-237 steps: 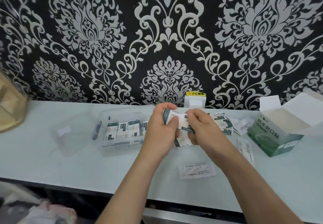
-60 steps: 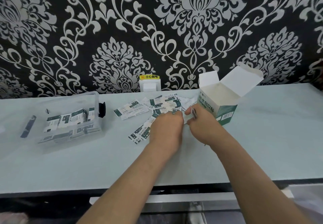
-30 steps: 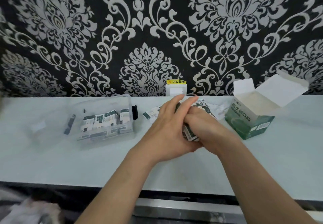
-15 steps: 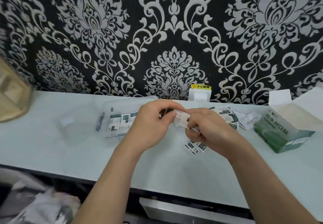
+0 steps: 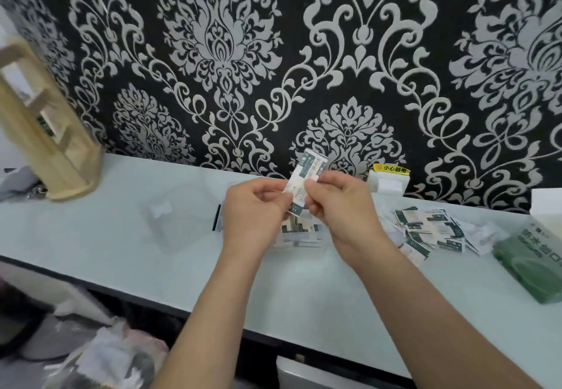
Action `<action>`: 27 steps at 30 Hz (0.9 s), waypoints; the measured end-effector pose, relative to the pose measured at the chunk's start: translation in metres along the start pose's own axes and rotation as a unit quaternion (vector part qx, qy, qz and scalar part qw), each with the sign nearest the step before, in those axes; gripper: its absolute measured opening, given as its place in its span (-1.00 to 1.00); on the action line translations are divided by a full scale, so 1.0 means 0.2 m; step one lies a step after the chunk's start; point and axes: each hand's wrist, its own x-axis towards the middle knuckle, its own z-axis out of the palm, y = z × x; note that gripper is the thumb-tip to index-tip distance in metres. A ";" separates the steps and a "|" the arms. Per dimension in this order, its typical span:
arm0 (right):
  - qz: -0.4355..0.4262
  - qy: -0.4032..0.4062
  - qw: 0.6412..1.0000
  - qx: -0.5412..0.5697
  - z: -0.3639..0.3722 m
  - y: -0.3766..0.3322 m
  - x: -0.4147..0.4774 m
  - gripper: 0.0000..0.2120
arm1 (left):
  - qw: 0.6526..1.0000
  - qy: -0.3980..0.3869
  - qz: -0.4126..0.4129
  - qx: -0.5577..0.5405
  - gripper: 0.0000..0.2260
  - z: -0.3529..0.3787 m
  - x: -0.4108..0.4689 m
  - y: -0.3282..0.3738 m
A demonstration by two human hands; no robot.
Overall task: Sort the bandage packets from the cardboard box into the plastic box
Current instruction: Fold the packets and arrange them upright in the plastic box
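Left hand (image 5: 252, 215) and right hand (image 5: 343, 209): raised together at centre, fingers curled, both pinching 1 thin stack of held packets (image 5: 305, 185) between thumbs and fingertips. Stack stands nearly upright, top tilted right, clear of the table (image 5: 91, 236). How many packets are in the stack, cannot tell.

Directly under and behind the hands: plastic box (image 5: 299, 241), mostly hidden by them; packets in green and white stand on edge inside. Its clear lid (image 5: 170, 221) lies flat to the left.

Right of the right wrist: loose packets (image 5: 425, 230) scattered in an overlapping heap on the table. Beyond the heap, at frame edge: green cardboard box (image 5: 532, 255), flap open.

Back wall: white block (image 5: 389, 180) with a yellow label. Far left: wooden rack (image 5: 39, 133).
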 end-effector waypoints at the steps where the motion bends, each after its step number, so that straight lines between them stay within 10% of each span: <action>1: -0.007 -0.001 0.999 -0.050 0.04 -0.01 0.03 -0.92 | 1.000 0.008 0.006 0.024 -0.84 -0.04 0.02 -0.01; 6: 0.027 -0.035 0.966 -0.255 0.20 0.00 0.21 -0.86 | 0.954 0.058 0.030 0.293 -0.81 -0.28 0.14 -0.13; 14: 0.083 -0.120 0.837 -0.527 0.41 0.18 0.30 -0.85 | 0.959 0.041 -0.001 0.281 -0.81 -0.32 0.17 -0.18; 23: 0.026 -0.080 0.810 -0.581 0.47 0.19 0.26 -0.72 | 0.944 0.018 0.029 0.329 -0.79 -0.31 0.18 -0.20; 27: -0.014 -0.053 0.856 -0.514 0.41 0.13 0.24 -0.93 | 0.921 0.038 0.073 0.382 -0.75 -0.29 0.17 -0.20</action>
